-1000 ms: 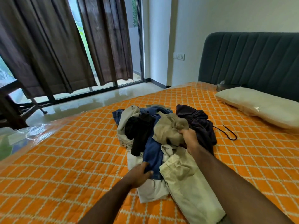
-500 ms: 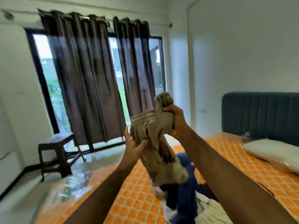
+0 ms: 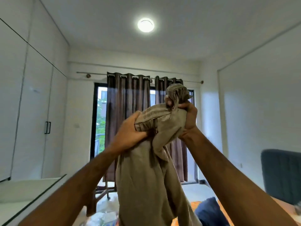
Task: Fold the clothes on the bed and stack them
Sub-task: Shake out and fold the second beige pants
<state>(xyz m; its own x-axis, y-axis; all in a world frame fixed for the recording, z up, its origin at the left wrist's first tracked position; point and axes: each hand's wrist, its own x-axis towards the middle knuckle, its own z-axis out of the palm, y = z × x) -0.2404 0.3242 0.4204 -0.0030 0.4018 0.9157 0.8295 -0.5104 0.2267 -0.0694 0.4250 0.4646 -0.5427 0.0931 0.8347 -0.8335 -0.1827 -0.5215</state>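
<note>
Both hands, my left hand (image 3: 130, 136) lower and right hand (image 3: 187, 118) higher, are gripping the khaki trousers (image 3: 151, 176) hanging lengthwise below.

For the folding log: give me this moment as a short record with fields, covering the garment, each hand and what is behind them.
garment: crumpled beige cotton garment, held up in the air, its lower part hanging loose
left hand: grips the bunched ribbed edge
right hand: grips a gathered bunch at the top, higher than the left
behind: dark brown curtains over the window
ceiling: round white light, lit
lower right: blue cloth, dark teal padded headboard
fold: not yet begun
</note>
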